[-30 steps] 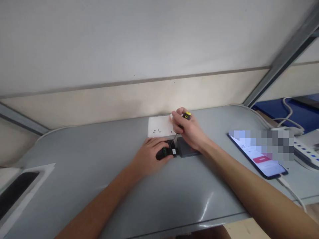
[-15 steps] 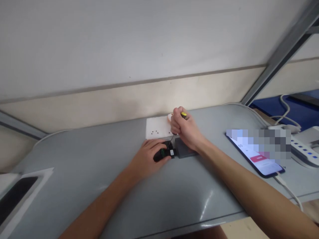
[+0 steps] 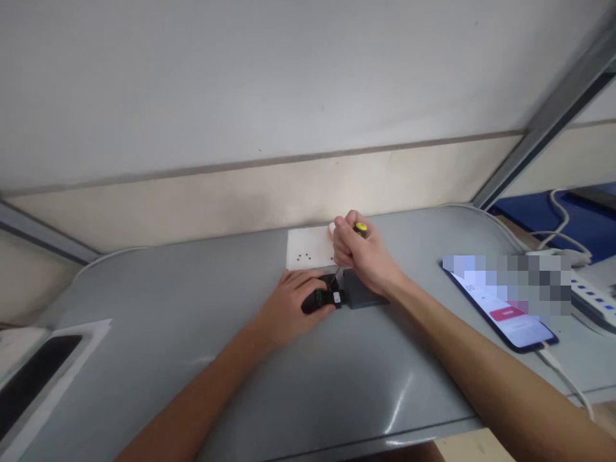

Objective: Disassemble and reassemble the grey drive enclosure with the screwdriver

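Observation:
My left hand (image 3: 293, 305) is wrapped round a small black device (image 3: 315, 300) with green parts, pressing it on the grey table. In my right hand (image 3: 359, 247) is a screwdriver (image 3: 360, 228) with a yellow-and-black handle; its thin shaft slants down to the device. A dark grey box (image 3: 360, 290) lies against the device's right side, partly under my right wrist. Behind them, a white sheet (image 3: 315, 242) bears several tiny dark screws (image 3: 303, 256). Part of a white and orange object shows behind my right fingers.
On the right lie a charging phone (image 3: 500, 305) and a white power strip (image 3: 594, 298) with cables. A black device (image 3: 38, 378) rests on white paper at the left. The wall and slanted metal posts bound the table (image 3: 168, 289).
The whole view has shifted slightly. The screwdriver's handle has tilted a little in my right hand, showing more of its yellow end. Both hands keep their holds.

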Demonstrator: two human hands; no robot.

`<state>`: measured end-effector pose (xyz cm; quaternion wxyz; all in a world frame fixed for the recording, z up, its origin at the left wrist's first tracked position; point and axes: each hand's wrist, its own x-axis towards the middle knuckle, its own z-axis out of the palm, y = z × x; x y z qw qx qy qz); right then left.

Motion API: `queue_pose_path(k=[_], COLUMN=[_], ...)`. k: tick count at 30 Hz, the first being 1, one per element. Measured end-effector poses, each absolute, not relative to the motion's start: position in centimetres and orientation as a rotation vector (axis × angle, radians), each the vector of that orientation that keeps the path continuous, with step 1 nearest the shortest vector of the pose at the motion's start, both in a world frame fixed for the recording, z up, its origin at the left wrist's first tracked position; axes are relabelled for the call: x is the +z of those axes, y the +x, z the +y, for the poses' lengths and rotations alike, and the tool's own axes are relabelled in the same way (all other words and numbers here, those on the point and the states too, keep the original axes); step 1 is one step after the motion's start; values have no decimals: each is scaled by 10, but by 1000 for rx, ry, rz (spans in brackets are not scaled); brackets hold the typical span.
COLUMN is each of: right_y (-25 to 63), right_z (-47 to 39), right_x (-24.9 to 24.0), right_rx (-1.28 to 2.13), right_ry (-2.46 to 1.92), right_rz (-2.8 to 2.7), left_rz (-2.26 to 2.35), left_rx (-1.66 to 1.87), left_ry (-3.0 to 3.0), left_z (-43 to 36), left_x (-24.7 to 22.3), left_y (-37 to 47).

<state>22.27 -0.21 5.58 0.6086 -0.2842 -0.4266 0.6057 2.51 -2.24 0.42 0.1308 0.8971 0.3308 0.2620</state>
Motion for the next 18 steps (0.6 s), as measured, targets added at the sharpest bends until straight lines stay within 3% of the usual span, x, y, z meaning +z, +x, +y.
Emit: queue_pose_path(k=[6,18], right_y=[226,227], right_z=[1,2], right_x=[57,56], right_rx=[1534,1468], right_ry=[-565,-609], right_rz=[-911,-889], left_rz=[977,964], left_rx=[774,788], left_ry=[2595,2608], left_z=[-22,-24], left_x=[3,4], left_y=[25,26])
